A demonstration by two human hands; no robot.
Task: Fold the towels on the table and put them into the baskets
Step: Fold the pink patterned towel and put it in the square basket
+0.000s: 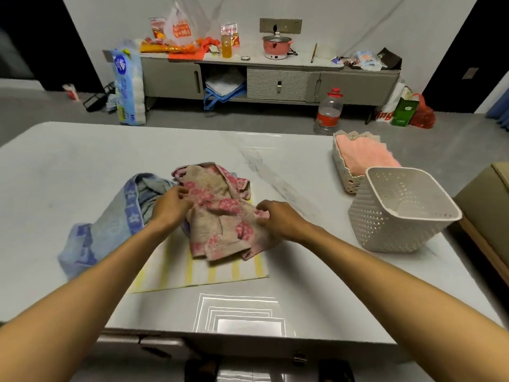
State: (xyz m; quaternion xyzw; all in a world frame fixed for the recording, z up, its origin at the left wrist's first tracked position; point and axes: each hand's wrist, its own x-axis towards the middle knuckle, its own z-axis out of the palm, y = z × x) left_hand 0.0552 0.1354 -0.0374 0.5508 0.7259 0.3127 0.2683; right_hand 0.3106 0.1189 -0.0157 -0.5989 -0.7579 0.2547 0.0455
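A crumpled beige towel with pink flowers [220,213] is seen in the middle of the white table [68,166], between the two hands; its left side is touched by the left hand [170,206], whose fingers are curled loosely on the cloth; whether the cloth is pinched there cannot be told. The right edge of the same towel is pressed by the right hand [278,219], with the fingers bent and the thumb tucked against the cloth; a firm grip cannot be told either.

A flat white cloth with yellow stripes [203,274] is spread under the flowered towel and reaches toward the person, between the two forearms; a rumpled blue towel with a darker star border [110,224] lies just to the left of the left hand, partly under the wrist.

Well off to the right of the right hand, a tall white plastic basket with small holes [385,224] is seen leaning, with nothing seen inside; just behind it, a low white woven basket [344,172] is filled with a folded pink towel [366,158].
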